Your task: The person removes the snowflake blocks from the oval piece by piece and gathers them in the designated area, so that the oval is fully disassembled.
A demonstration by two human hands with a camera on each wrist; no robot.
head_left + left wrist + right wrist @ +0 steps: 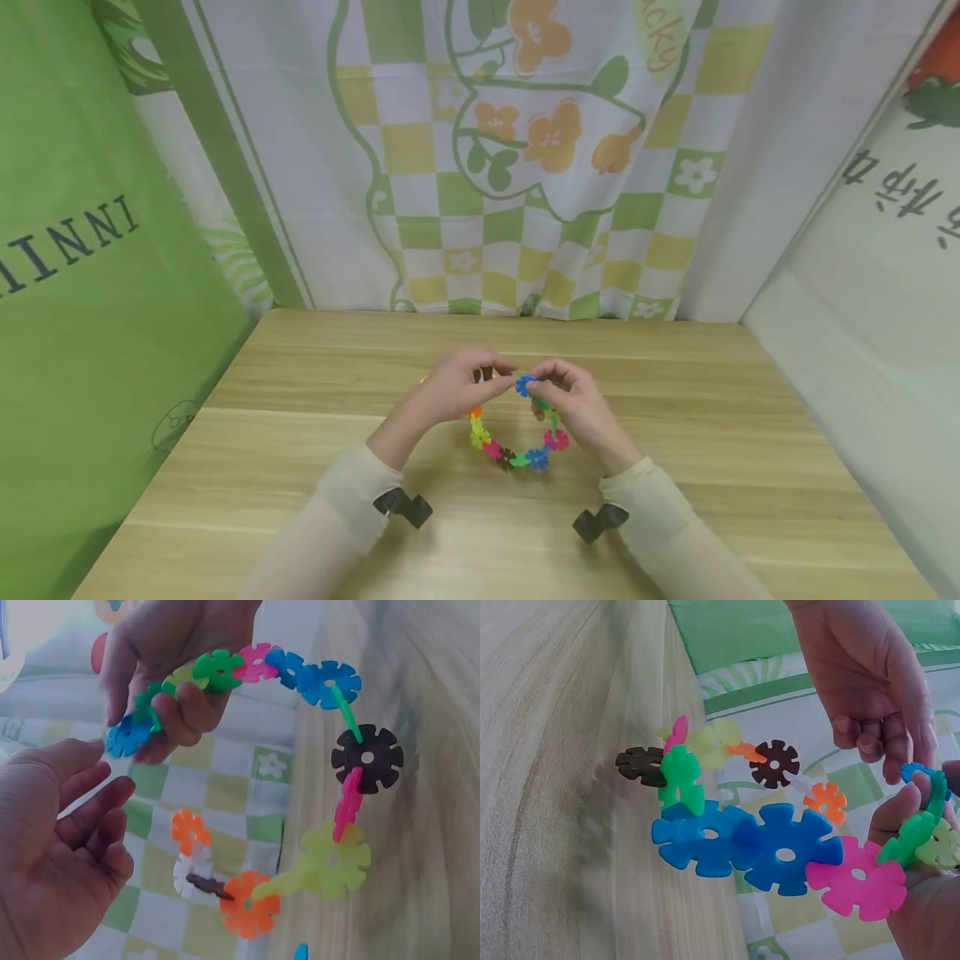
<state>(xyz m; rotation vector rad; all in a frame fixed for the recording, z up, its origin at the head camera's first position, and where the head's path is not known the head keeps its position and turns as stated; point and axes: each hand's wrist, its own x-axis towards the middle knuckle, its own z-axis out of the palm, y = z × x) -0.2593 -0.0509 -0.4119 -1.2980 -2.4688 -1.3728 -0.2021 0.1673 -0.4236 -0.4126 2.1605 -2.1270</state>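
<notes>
Near the middle of the table, a little toward its far edge, the chain of snowflake discs hangs in a loop between both hands. The right hand pinches the blue end disc. The left hand looks loosely curled beside it; I cannot tell if it grips the other end. Closing the ring seems the step in hand: next, slot must meet slot. Only the wrist views show the gap between the ends. Behind hangs the checked curtain.

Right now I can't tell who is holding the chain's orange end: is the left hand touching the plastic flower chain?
Apart. The left wrist view shows the left hand open with a gap to the flower chain; only the right hand grips it.
</notes>
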